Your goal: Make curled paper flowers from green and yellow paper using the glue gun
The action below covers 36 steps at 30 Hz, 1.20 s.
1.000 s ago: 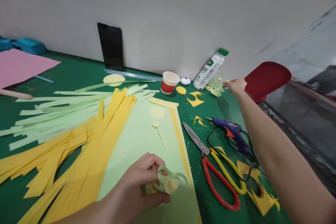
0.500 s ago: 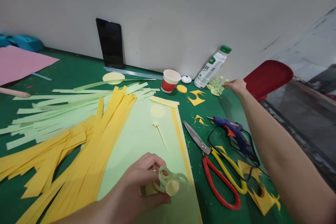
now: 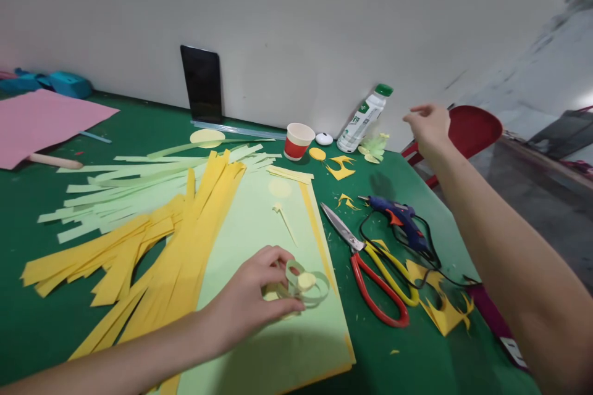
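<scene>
Lower centre: left hand (image 3: pixel 254 287) gripping pale-green looped paper-strip piece (image 3: pixel 306 282) (loops already formed). Centre-left: yellow paper strips (image 3: pixel 197 241) lying cut, unlooped. Upper right: right hand (image 3: pixel 430 126) hovering, grip unclear.

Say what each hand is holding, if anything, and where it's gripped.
Left hand: the looped green paper piece, pinched at its left side between thumb and fingers. Right hand: raised, nothing visible in it.

The left hand (image 3: pixel 259 287) holds a looped paper flower (image 3: pixel 306 282) over green paper (image 3: pixel 257 222). The right hand (image 3: pixel 430 128) hangs at right, before a red chair (image 3: pixel 475 131). Scissors (image 3: pixel 357 245) and a glue gun (image 3: pixel 402 220) lie on the surface (image 3: pixel 365 352); a bottle (image 3: pixel 362 120) leans against the wall (image 3: pixel 278 24).
</scene>
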### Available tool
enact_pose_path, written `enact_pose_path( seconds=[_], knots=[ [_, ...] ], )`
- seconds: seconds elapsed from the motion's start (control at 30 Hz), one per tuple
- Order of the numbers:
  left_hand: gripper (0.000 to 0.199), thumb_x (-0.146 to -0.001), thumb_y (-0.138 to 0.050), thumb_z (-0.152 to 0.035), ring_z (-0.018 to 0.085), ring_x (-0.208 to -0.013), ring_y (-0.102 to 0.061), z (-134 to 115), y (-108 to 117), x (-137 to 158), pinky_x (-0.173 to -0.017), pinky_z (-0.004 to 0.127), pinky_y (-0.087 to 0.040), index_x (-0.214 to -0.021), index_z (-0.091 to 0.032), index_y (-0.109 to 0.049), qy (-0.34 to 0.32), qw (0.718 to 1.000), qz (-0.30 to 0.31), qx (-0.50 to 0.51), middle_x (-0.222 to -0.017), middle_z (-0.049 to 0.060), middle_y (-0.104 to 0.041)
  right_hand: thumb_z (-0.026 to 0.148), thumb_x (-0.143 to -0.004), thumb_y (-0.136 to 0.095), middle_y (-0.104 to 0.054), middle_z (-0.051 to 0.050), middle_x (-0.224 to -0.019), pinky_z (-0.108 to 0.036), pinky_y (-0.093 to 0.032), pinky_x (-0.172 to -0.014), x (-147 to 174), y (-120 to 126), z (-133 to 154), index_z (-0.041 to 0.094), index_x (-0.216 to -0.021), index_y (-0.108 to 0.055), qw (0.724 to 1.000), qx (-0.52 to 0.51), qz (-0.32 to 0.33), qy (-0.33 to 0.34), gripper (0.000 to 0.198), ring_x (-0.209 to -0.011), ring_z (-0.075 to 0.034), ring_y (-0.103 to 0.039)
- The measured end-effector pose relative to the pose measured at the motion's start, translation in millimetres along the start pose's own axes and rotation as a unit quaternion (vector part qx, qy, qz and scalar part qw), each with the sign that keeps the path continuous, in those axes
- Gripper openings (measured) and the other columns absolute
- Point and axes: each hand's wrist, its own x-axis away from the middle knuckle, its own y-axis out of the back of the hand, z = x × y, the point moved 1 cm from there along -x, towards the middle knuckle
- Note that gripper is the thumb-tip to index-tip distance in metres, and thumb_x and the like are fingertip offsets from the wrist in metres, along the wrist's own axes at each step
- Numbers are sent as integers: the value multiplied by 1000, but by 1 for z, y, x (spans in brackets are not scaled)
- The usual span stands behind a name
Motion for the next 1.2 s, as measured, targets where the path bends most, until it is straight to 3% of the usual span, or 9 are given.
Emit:
enact_pose_path(
  seconds=[0.13, 0.23, 0.37, 0.47, 0.57, 0.8, 0.93, 1.0, 1.2],
  knots=[
    [9, -70, -67, -19, 16, -88, -51, -9, 1, 3, -80, 29, -40, -63, -17, -62, 18, 1000, 6, -13, -94, 1, -51, 22, -87, -48, -59, -8, -102, -30, -47, -73, 62, 27, 53, 12, -109, -55, 987, -115, -20, 111, 25, -79, -13, -56],
    [11, -72, -67, -18, 15, -88, -51, -12, 1, 5, -80, 27, -41, -62, -17, -62, -5, 1000, 3, -19, -93, 0, -52, 22, -85, -50, -63, -2, -85, -24, -42, -63, 132, 48, 81, 16, -92, -62, 952, -181, 67, 237, 15, -66, -9, -51],
    [10, -74, -66, -19, 14, -89, -52, -10, 0, 8, -78, 25, -42, -65, -19, -64, -30, 999, -1, -12, -94, -1, -51, 25, -78, -58, -64, 0, -80, -23, -40, -57, 207, 60, 91, 18, -83, -65, 860, -205, 268, 383, 11, -62, -8, -50],
    [8, -75, -67, -21, 14, -91, -52, -7, 0, 7, -79, 26, -42, -67, -19, -64, -57, 998, -8, -24, -93, -2, -52, 32, -78, -61, -63, -3, -89, -27, -43, -67, 229, 59, 86, 17, -93, -64, 806, -183, 394, 402, 22, -75, -13, -56],
    [7, -73, -69, -22, 15, -89, -52, -4, 1, 5, -81, 27, -42, -68, -20, -65, -75, 996, -10, -38, -89, -2, -53, 31, -76, -64, -62, -4, -90, -27, -44, -69, 232, 57, 81, 17, -95, -63, 791, -171, 432, 400, 23, -79, -15, -57],
    [9, -72, -70, -28, 20, -104, -52, -3, 1, 6, -91, 35, -43, -75, -21, -65, -74, 995, -31, -64, -108, 2, -53, 22, -80, -56, -64, -1, -78, -24, -39, -59, 231, 53, 75, 17, -84, -62, 820, -176, 393, 376, 9, -62, -10, -49],
    [70, -67, -73, -37, 23, -135, -22, -4, 2, 9, -111, 42, -25, -129, -29, -41, -60, 989, -97, -90, -145, 4, -24, 30, -77, -59, -61, 0, -70, -23, -34, -50, 213, 61, 70, 19, -79, -65, 868, -172, 368, 287, 13, -55, -9, -42],
    [83, -68, -71, -40, 22, -138, -15, -4, 1, 10, -113, 43, -21, -137, -31, -25, -45, 990, -100, -86, -149, 3, -15, 37, -72, -63, -60, 0, -67, -23, -33, -49, 193, 68, 64, 19, -79, -67, 897, -157, 357, 209, 19, -54, -9, -43],
    [57, -76, -59, -40, 24, -133, -27, -6, 0, 8, -111, 44, -27, -127, -30, -37, -21, 994, -77, -73, -142, 3, -28, 42, -69, -68, -61, -1, -77, -23, -36, -58, 113, 71, 32, 20, -85, -68, 952, -142, 255, 89, 27, -66, -9, -48]
  ],
)
